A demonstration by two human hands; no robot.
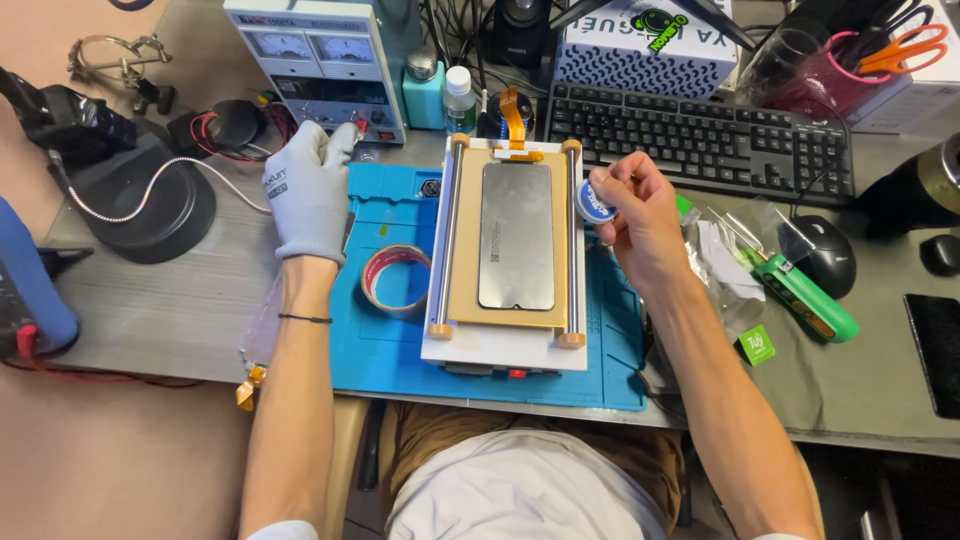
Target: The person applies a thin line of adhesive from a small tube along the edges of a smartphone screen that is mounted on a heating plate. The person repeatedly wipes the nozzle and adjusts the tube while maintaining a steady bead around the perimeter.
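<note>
A dark phone screen panel (515, 236) lies flat on the tan pad of a white heating plate machine (505, 345), which stands on a blue work mat (375, 345). My right hand (635, 215), bare, grips a small round blue-and-white spool (594, 201) just right of the machine's right rail. My left hand (308, 185) wears a grey glove and reaches to the back left, its fingertips at a knob of the bench power supply (325, 60). It holds nothing that I can see.
A roll of tape (395, 280) lies on the mat left of the machine. Two small bottles (440, 95) stand behind it. A black keyboard (705, 140), a mouse (825, 255) and a green tool (805, 295) lie to the right. A dark round base (150, 205) sits at left.
</note>
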